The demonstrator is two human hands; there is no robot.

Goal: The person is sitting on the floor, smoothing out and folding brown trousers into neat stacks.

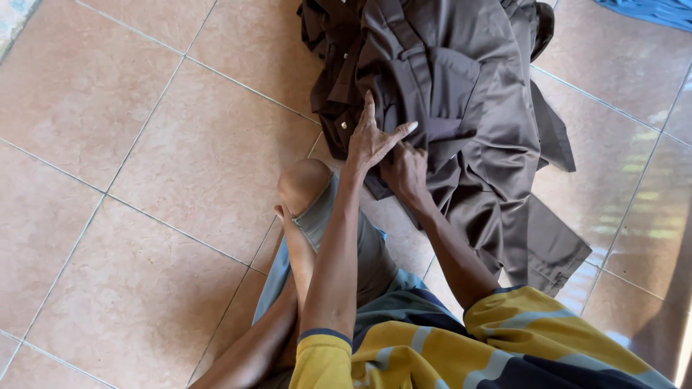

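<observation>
A heap of dark brown garments (468, 94) lies on the tiled floor in front of me. My left hand (371, 137) rests on the near edge of the cloth, fingers spread, beside a small metal button on a brown flap. Just right of it, my right hand (405, 171) has its fingers closed on a fold of the brown cloth. My bent knee (303, 184) rises just left of the hands.
Beige floor tiles (166, 151) with pale grout lines stretch to the left and right. A blue cloth (652, 11) shows at the top right corner. My yellow, blue and grey striped shirt (461, 346) fills the bottom of the view.
</observation>
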